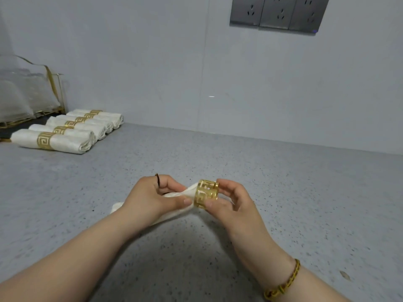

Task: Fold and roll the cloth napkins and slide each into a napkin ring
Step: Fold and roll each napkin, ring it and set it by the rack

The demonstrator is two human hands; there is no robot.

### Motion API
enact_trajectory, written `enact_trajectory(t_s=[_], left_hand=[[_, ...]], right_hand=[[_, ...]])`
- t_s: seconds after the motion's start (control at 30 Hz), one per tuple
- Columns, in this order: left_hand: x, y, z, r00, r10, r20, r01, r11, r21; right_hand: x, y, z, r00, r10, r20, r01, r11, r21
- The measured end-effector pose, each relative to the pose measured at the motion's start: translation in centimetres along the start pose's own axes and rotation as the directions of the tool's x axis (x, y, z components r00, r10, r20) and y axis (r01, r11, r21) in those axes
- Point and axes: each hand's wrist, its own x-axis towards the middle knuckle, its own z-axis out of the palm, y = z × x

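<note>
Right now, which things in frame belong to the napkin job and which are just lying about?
Job: left hand gripping the rolled napkin; right hand holding the gold napkin ring at its end; row of finished ringed napkins, far left.
Lying about: wall sockets; clear gold-edged rack; woven bracelet on the right wrist.

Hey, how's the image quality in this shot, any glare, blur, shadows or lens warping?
Head view: even, soft light; a faint shadow on the near counter; one small glare streak on the wall; wide-angle bending tilts the sockets; the napkin ring in the right hand is sharp enough to show its cutouts.
</note>
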Motion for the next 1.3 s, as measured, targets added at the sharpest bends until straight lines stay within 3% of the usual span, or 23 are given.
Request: enact_trajectory(t_s=[0.23, 0.43, 0.57, 0.7, 0.77, 0.83, 0.93, 1.07, 1.3], left_hand=[[-0.3, 0.4, -0.1, 0.998, 0.012, 0.062, -0.007, 0.997, -0.079], [-0.3, 0.2, 0.1, 0.996, 0.059, 0.072, -0.064, 0.996, 0.063], [-0.2, -0.2, 0.4, 0.995, 0.08, 0.061, -0.087, 0.987, 0.133], [-0.1, -0.6, 0.0, 0.985, 0.066, 0.158, -0.081, 0.993, 0.091], [-0.3, -0.4, -0.3, 0.972, 0.065, 0.224, -0.1, 0.984, 0.149], [-0.8, 0.1, 0.0, 0.96, 0.048, 0.277, -0.145, 0.928, 0.342], [-1.1, 0.3, 1.1, 0.96, 0.074, 0.27, -0.23, 0.756, 0.612], [-0.9, 0.2, 1.8, 0.98, 0.182, 0.085, -0.187, 0.679, 0.71], [-1.3, 0.7, 2.2, 0.965, 0.24, 0.106, -0.219, 0.516, 0.828]], right_hand=[[-0.2, 0.0, 0.3, 0.993, -0.091, 0.081, 0.107, 0.966, -0.233], [0.3, 0.0, -0.2, 0.996, -0.068, 0.056, 0.084, 0.931, -0.355], [0.4, 0.5, -0.3, 0.996, -0.018, 0.086, 0.044, 0.949, -0.312], [0.6, 1.0, -0.2, 0.994, -0.011, 0.107, 0.04, 0.96, -0.278], [0.7, 1.0, -0.3, 0.995, -0.011, 0.095, 0.037, 0.961, -0.275], [0.9, 1.1, -0.3, 0.996, -0.013, 0.084, 0.036, 0.959, -0.281], [0.9, 1.3, -0.3, 0.995, -0.026, 0.097, 0.054, 0.954, -0.294], [1.1, 0.9, -0.5, 0.989, 0.028, 0.143, -0.016, 0.996, -0.09], [1.4, 0.7, -0.5, 0.987, 0.119, 0.111, -0.108, 0.989, -0.102]])
